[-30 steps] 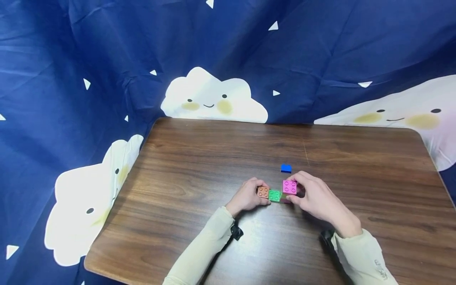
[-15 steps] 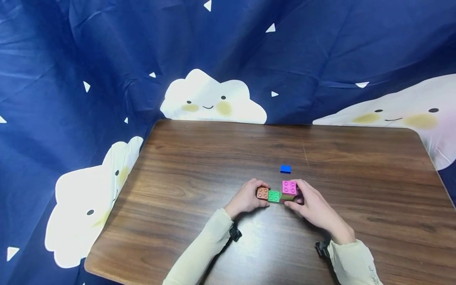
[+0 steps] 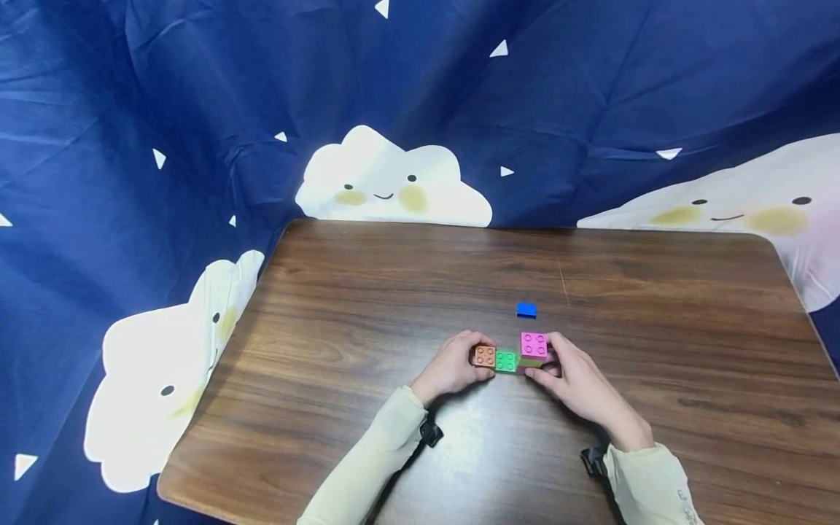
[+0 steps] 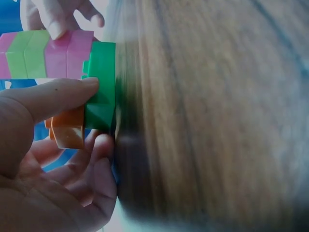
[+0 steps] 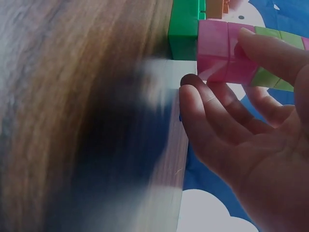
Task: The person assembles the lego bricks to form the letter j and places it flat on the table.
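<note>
A long green toy brick lies on the table as a base, with an orange brick on its left end. From its right end rises a stack: lower pink bricks, light green bricks over them, and a pink brick on top. My left hand holds the base's left end by the orange brick, thumb against the green side. My right hand grips the stack low down; in the right wrist view its thumb presses the lower pink and its fingers curl behind.
Just behind the stack, a blue brick lies loose on the brown wooden table. A dark blue cloth printed with white clouds hangs along the table's back and left edges.
My right hand has slid down from the top pink brick to the lower part of the stack. The left hand has stayed by the orange brick, nearly still.
</note>
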`<state>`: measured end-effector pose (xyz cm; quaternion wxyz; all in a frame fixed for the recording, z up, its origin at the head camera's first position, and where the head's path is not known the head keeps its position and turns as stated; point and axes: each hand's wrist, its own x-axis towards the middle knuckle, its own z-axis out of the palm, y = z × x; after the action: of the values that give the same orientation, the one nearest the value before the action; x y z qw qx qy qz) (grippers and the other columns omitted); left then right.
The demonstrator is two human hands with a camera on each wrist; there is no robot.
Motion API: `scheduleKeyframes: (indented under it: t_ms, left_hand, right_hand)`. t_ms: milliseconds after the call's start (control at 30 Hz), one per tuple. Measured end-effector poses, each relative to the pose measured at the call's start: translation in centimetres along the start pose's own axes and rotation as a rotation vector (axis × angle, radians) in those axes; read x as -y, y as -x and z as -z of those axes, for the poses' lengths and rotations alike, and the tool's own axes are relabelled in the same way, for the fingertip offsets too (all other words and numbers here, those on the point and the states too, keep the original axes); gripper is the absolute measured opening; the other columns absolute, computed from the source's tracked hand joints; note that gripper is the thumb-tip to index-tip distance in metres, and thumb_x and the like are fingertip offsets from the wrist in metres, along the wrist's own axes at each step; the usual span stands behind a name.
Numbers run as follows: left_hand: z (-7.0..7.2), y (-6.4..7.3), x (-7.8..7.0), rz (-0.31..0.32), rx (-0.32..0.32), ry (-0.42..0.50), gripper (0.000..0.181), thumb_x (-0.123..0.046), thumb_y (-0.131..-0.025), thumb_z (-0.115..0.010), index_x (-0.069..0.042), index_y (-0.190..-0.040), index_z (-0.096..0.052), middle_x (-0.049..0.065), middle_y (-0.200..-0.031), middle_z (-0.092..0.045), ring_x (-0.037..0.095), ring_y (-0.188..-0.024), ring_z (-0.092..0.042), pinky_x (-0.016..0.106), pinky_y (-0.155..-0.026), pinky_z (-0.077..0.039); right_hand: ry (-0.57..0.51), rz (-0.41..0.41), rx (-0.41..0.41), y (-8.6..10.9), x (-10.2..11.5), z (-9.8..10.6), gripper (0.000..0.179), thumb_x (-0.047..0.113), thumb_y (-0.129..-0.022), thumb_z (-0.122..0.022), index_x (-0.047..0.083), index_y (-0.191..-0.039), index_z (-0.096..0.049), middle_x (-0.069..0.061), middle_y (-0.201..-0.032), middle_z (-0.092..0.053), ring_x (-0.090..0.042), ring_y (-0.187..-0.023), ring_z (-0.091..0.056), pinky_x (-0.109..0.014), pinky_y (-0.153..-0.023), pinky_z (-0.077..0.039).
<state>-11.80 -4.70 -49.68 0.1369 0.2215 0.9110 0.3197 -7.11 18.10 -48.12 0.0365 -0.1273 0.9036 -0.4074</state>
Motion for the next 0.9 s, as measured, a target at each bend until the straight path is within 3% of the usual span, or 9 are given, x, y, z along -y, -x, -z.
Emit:
scheduleKeyframes:
  t_ms: [300,533,767,900]
  left_hand:
    - [-0.6,-0.2,-1.0,-0.037,-0.005,-0.043,0.039,-0.022,-0.076,-0.081,-0.016,-0.111,-0.065,-0.001,-0.102,-0.067,0.008,-0.090,-0.058,0.020,-0.083,-0.044]
    - [-1.1,-0.3,-2.0,-0.021,0.012,-0.040,0.040,-0.024,-0.078,-0.080,-0.016,-0.113,-0.063,-0.002,-0.102,-0.067,0.008,-0.087,-0.058,0.019,-0.080,-0.044]
    - [-1.6,-0.3,-2.5,-0.008,0.020,0.017,0.042,-0.023,-0.077,-0.080,-0.014,-0.114,-0.062,-0.004,-0.092,-0.066,0.003,-0.076,-0.054,0.015,-0.070,-0.042]
    - [-1.8,-0.3,-2.7,-0.011,0.028,0.034,0.043,-0.023,-0.078,-0.080,-0.014,-0.115,-0.061,-0.003,-0.090,-0.066,0.002,-0.073,-0.053,0.014,-0.067,-0.042]
  right_hand:
    - [-0.032,-0.034,-0.010,0.7,-0.4,0.8,0.036,0.015,-0.086,-0.072,0.007,-0.115,-0.051,-0.011,-0.102,-0.067,-0.019,-0.088,-0.064,-0.024,-0.073,-0.053]
    - [-0.047,-0.076,-0.018,1.4,-0.9,1.5,0.041,0.017,-0.087,-0.071,0.004,-0.120,-0.051,-0.015,-0.105,-0.068,-0.026,-0.093,-0.066,-0.022,-0.073,-0.053]
    - [-0.053,-0.133,0.001,1.8,-1.3,2.1,0.045,0.022,-0.090,-0.069,0.004,-0.125,-0.049,-0.017,-0.109,-0.067,-0.026,-0.097,-0.065,-0.020,-0.074,-0.052]
    - [-0.055,-0.157,0.007,2.0,-1.5,2.3,0.045,0.023,-0.090,-0.068,0.004,-0.126,-0.048,-0.015,-0.109,-0.067,-0.019,-0.095,-0.065,-0.019,-0.073,-0.052]
